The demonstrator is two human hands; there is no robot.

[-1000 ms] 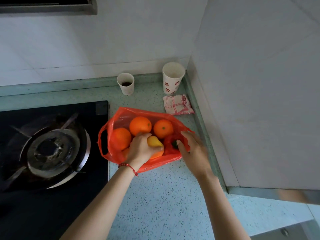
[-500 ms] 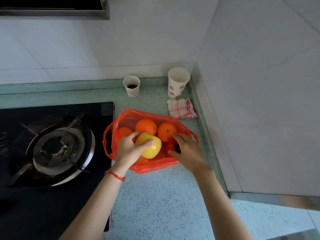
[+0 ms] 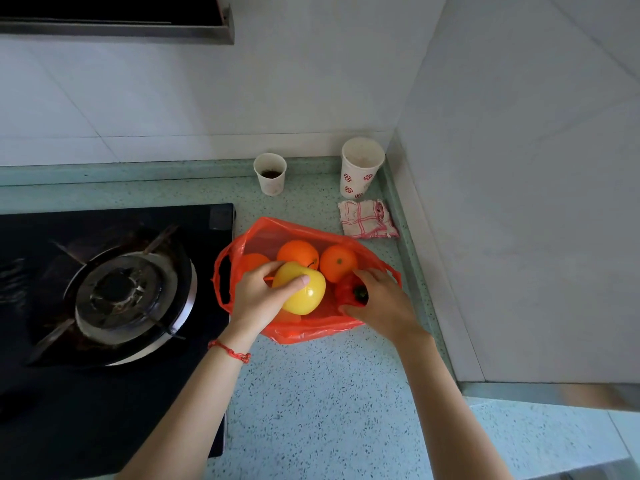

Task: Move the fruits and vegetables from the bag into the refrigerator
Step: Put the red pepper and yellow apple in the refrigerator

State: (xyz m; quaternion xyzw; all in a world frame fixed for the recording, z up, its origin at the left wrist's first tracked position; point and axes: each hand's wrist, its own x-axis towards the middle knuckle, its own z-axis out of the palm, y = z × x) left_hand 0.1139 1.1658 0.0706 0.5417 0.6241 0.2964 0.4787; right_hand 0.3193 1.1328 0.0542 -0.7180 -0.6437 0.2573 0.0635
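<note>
Two hands: both at the mouth of the translucent red plastic bag (image 3: pixel 294 327), which lies open on the speckled pale-green worktop (image 3: pixel 329 393).
Left hand (image 3: pixel 258 299): clenched round the round glossy yellow fruit (image 3: pixel 304 294), thumb across its top; the fruit sits at the bag's near rim.
Right hand (image 3: pixel 381 306): curled over the red pepper with a dark stalk (image 3: pixel 349 291), fingers round its far side; a closed grip I cannot confirm.
Still in the bag: three round oranges (image 3: pixel 337 263) beyond both hands, towards the wall.
Refrigerator: not in view.
Key relation: the yellow fruit already sits in the left hand, so lifting it clear of the bag looks simplest.
</note>
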